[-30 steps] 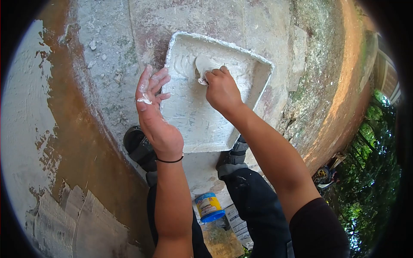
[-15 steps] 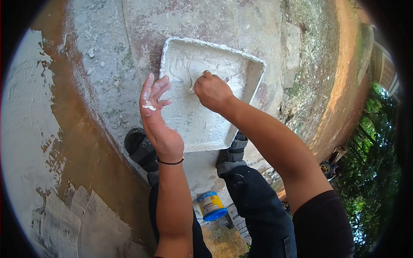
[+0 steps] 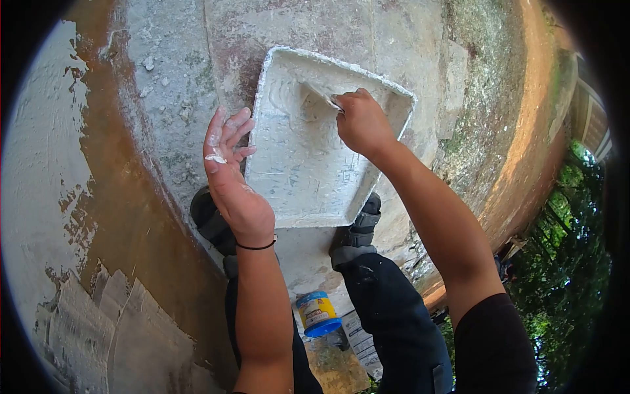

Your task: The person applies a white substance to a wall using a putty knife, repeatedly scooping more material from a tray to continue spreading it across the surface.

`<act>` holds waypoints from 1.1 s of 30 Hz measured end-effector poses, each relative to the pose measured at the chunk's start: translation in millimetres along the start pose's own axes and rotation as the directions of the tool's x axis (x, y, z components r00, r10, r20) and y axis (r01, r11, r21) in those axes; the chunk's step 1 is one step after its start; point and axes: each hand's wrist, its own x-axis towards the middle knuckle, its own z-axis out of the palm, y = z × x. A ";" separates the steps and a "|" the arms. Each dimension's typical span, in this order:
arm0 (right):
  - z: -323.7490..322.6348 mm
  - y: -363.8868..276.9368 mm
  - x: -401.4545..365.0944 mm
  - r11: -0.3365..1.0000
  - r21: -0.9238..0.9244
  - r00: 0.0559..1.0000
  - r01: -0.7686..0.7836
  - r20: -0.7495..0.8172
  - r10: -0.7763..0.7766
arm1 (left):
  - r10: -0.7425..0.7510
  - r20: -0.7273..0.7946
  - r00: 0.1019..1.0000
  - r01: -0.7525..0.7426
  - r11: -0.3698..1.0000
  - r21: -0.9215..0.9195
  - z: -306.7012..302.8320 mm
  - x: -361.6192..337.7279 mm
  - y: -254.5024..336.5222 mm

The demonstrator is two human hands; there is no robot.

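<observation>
A shallow tray (image 3: pixel 302 190) coated with white paste lies on the ground before my feet. My right hand (image 3: pixel 367 125) is closed round the handle of a flat spreading tool (image 3: pixel 319 94), whose blade is over the paste in the tray's upper part. Beside the tray's left edge, my left hand (image 3: pixel 233 171) is raised with its fingers apart and holds nothing. White paste is smeared on its fingers.
Between my legs stands a yellow and blue tub (image 3: pixel 318 314), with a printed sack (image 3: pixel 362 341) beside it. On the left is a partly white-coated surface (image 3: pixel 39 164). My sandalled feet are at the tray's near edge.
My right hand has moved up and to the right with the tool, and the blade now shows. My left hand has shifted slightly left. The tray appears a little higher and further right in view.
</observation>
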 end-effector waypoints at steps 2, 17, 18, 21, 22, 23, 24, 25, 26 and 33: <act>4.1 -2.2 5.6 0.991 -0.106 0.991 0.080 -0.095 -0.090 | 0.022 0.023 1.000 -0.022 1.000 0.000 0.4 0.0 -1.3; 46.9 -1.7 10.9 0.916 -0.324 0.971 0.235 0.034 -0.237 | -0.016 0.052 0.999 0.014 1.000 0.026 -0.9 8.7 -9.4; 42.8 2.2 15.8 0.885 -0.344 0.949 0.314 0.126 -0.288 | -0.008 0.057 0.998 0.007 1.000 0.022 -0.4 11.6 -8.7; 46.2 2.7 12.3 0.866 -0.345 0.932 0.362 0.157 -0.327 | -0.019 0.059 0.998 0.017 0.999 0.038 -1.0 8.8 -4.1; 52.0 -3.1 8.7 0.857 -0.393 0.943 0.332 0.118 -0.312 | -0.026 0.051 0.998 0.024 0.999 0.025 -1.1 8.6 -2.4; 57.3 -6.5 3.8 0.855 -0.433 0.957 0.284 0.073 -0.281 | -0.039 0.060 0.997 0.038 0.999 0.019 -2.7 8.0 -1.2; 51.2 -2.7 6.1 0.845 -0.405 0.937 0.348 0.176 -0.301 | -0.038 0.074 0.997 0.036 0.999 0.025 -4.3 8.0 -1.2; 50.4 -2.3 8.6 0.847 -0.406 0.940 0.342 0.169 -0.298 | -0.040 0.085 0.996 0.037 0.999 0.035 -5.7 8.0 -1.6; 48.2 -2.5 10.6 0.856 -0.402 0.945 0.326 0.178 -0.276 | -0.043 0.091 0.995 0.039 0.998 0.042 -6.2 7.6 -1.4; 51.7 -4.3 4.7 0.823 -0.419 0.923 0.383 0.214 -0.320 | -0.033 0.078 0.996 0.032 0.999 0.012 -7.4 2.9 -1.4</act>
